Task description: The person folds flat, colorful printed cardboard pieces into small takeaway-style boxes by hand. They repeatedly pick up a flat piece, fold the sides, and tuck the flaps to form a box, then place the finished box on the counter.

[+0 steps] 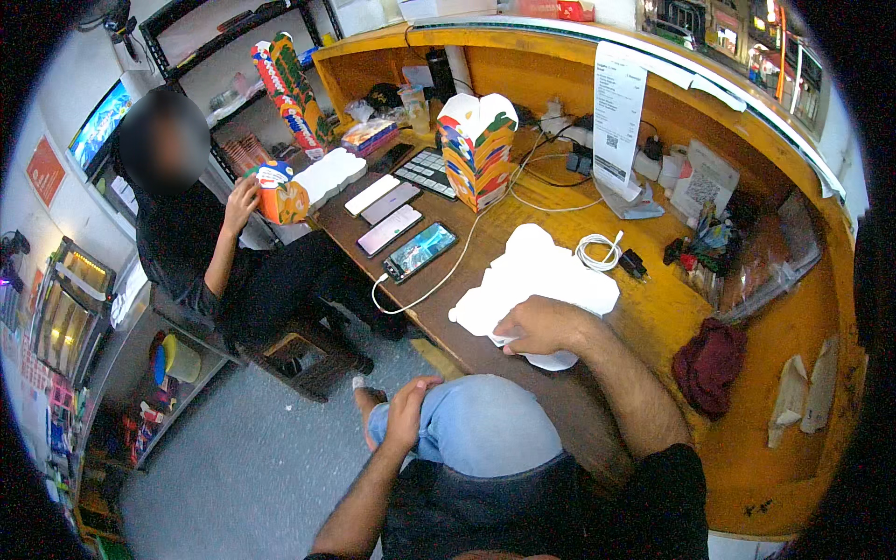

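A stack of flat white carton blanks (532, 275) lies on the table before me, plain side up. My right hand (541, 322) is at its near edge, fingers curled onto a blank; the fingertips' undersides are hidden. On my jeans, near the knee, rests my left hand (408, 411), fingers stretched out and holding nothing. Beyond the blanks stands a nested stack of folded, colourful food cartons (478, 154). Across the table corner, a seated person in black holds a colourful carton (280, 193) beside more white blanks (327, 177).
Several phones lie left of the blanks, one with a cable (420, 252) plugged in. A coiled white cable (597, 250), black charger (634, 264) and maroon cloth (709, 367) sit to the right. A long paper receipt (618, 121) hangs behind. A wooden stool (303, 359) stands left.
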Action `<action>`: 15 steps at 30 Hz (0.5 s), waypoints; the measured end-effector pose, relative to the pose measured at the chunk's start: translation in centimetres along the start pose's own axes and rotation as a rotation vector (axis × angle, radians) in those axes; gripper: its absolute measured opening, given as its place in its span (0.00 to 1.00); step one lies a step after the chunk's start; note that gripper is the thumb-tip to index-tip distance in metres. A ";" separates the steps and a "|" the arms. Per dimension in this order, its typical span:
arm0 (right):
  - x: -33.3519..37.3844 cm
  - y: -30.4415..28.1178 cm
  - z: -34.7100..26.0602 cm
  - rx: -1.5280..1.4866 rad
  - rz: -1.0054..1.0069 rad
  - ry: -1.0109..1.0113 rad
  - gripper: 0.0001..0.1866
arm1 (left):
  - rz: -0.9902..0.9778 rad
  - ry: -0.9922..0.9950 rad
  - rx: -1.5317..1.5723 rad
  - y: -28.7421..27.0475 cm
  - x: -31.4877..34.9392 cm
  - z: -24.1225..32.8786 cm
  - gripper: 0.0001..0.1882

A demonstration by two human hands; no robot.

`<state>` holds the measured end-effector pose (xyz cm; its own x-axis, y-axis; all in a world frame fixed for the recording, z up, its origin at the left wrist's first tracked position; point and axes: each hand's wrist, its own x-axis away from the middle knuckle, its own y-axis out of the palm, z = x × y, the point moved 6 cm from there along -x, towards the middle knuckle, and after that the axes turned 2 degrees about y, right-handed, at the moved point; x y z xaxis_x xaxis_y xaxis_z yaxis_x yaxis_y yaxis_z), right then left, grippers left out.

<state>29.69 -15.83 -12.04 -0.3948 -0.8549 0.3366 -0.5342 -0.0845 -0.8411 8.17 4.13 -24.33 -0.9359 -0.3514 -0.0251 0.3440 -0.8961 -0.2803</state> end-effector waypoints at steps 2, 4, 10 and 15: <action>0.6 -0.8 -0.3 0.021 0.054 -0.033 0.31 | 0.007 0.015 -0.004 0.1 0.0 -0.2 0.32; 0.8 -0.9 0.0 0.018 0.099 -0.068 0.33 | -0.001 0.005 0.020 0.2 -0.1 -0.2 0.32; 0.7 -0.8 1.0 -0.017 0.087 -0.095 0.38 | 0.003 -0.009 -0.011 0.3 -0.2 0.3 0.33; 0.7 -0.9 1.3 -0.043 0.094 -0.108 0.38 | 0.000 -0.004 -0.011 0.3 -0.1 0.7 0.34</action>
<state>30.86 -16.96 -11.56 -0.3629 -0.9083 0.2079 -0.5315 0.0185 -0.8469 8.41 3.76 -23.75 -0.9354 -0.3528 -0.0213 0.3434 -0.8930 -0.2908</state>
